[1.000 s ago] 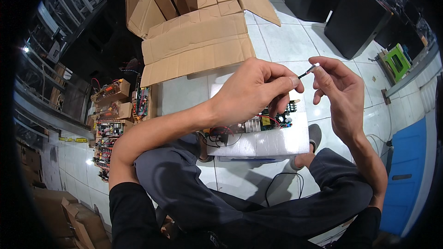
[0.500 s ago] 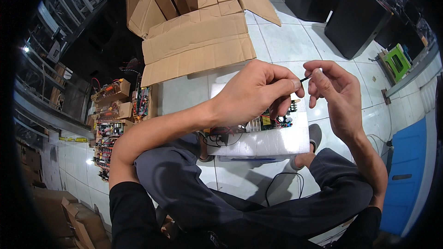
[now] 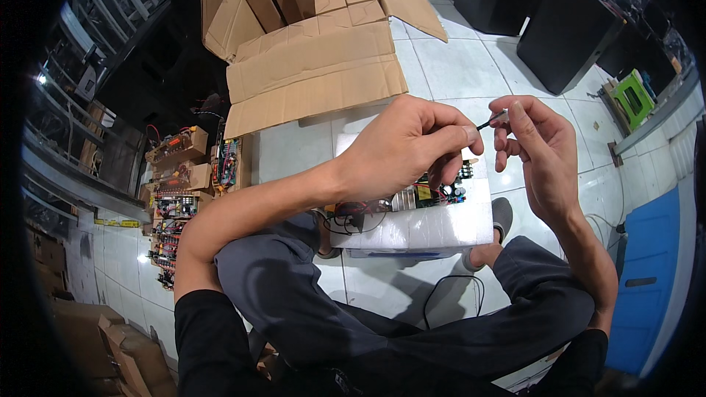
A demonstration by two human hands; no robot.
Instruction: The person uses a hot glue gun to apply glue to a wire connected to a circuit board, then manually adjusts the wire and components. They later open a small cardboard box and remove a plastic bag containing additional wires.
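Observation:
Between my two hands, above the white foam block, stretches a thin, straight black piece (image 3: 491, 120) with a paler tip; whether it is a cable end or a rod I cannot tell. My left hand (image 3: 412, 148) pinches its near end between thumb and forefinger. The thumb and forefinger of my right hand (image 3: 540, 147) close on the paler tip, the other fingers loosely curled. Below my left hand a circuit board (image 3: 457, 190) with coloured wires and components rests on the foam block (image 3: 441, 229), partly hidden by that hand.
An open carton (image 3: 316, 77) of small brown boxes stands ahead. At left are several circuit boards (image 3: 173, 239) stacked in cardboard. Black cabinets (image 3: 573, 37) line the far right, near a green stool (image 3: 632, 99) and a blue panel (image 3: 647, 279). A black cable (image 3: 482, 294) loops on the tiled floor.
My right hand's thumb and forefinger have shifted slightly up and away from the left hand, so more of the black piece shows. The left hand stays in place.

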